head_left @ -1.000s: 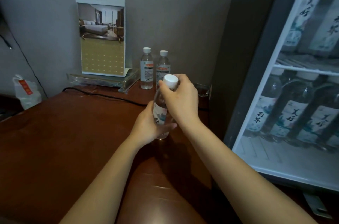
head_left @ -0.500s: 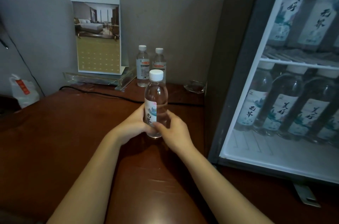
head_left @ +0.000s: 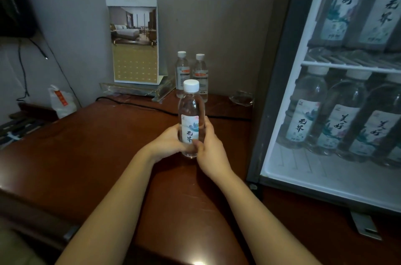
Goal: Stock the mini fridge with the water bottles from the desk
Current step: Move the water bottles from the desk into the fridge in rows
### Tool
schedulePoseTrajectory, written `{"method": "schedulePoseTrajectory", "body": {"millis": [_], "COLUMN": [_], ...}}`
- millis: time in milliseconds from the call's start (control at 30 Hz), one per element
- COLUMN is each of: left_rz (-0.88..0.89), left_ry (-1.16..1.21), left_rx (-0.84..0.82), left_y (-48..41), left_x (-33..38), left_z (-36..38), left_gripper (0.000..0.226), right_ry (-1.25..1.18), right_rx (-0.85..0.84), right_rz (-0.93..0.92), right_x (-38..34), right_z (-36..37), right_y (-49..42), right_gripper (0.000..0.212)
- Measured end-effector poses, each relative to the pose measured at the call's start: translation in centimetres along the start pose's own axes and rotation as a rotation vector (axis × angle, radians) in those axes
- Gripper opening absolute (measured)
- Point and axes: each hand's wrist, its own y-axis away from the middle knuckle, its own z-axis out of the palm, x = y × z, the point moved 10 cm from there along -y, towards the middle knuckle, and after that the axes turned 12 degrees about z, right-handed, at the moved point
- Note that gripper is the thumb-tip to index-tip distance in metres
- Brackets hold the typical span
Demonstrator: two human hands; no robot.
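Observation:
A clear water bottle (head_left: pixel 191 110) with a white cap and a pale label stands upright over the brown desk (head_left: pixel 97 147). My left hand (head_left: pixel 167 144) grips its lower part from the left, and my right hand (head_left: pixel 209 148) grips it from the right. Two more clear bottles (head_left: pixel 181 71) (head_left: pixel 200 73) stand at the back of the desk by the wall. On the right, the mini fridge (head_left: pixel 280 91) stands open, with several labelled bottles (head_left: pixel 303 117) on its lower shelf and more on the shelf above.
A standing calendar (head_left: pixel 133 39) on a clear tray sits at the back of the desk. A black cable (head_left: pixel 138 106) runs across the desk behind the bottle. A glass ashtray (head_left: pixel 242 97) lies beside the fridge. A white bag (head_left: pixel 61 102) sits at the left.
My right hand slid from the bottle's cap down to its lower body. The bottle came slightly nearer to me and both hands now hold it low.

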Motion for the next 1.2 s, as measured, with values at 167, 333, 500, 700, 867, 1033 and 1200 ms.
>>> {"method": "schedulePoseTrajectory", "body": {"millis": [167,333,500,700,867,1033,1200], "left_rz": [0.002,-0.030,-0.020,0.063,0.196,0.350,0.523], "left_ry": [-0.031,-0.084,-0.186,-0.215,-0.194,-0.174,-0.213], "left_rx": [0.105,0.171,0.167,0.141,0.138,0.058,0.047], "left_y": [1.5,3.3,5.7,8.2,9.4,9.0,7.8], "left_x": [0.9,1.7,3.4,7.8,13.7,19.6,25.1], "left_z": [0.2,-0.3,-0.5,2.2,6.1,11.0,15.9], "left_gripper": [0.050,0.051,0.047,0.055,0.061,0.058,0.050], "right_ry": [-0.009,-0.020,-0.029,-0.115,-0.341,-0.481,-0.517], "right_rx": [-0.012,-0.079,-0.158,-0.217,-0.199,-0.146,-0.067], "right_rz": [-0.002,-0.012,-0.042,-0.118,-0.202,-0.211,-0.211], "right_x": [0.0,-0.7,-1.6,-3.0,-4.4,-4.6,-4.3], "right_z": [-0.1,0.6,0.8,-2.6,-8.4,-14.8,-21.0], "right_y": [0.2,0.8,3.2,7.0,11.3,14.2,16.4], "right_gripper": [0.065,0.062,0.057,0.051,0.043,0.039,0.043]}}
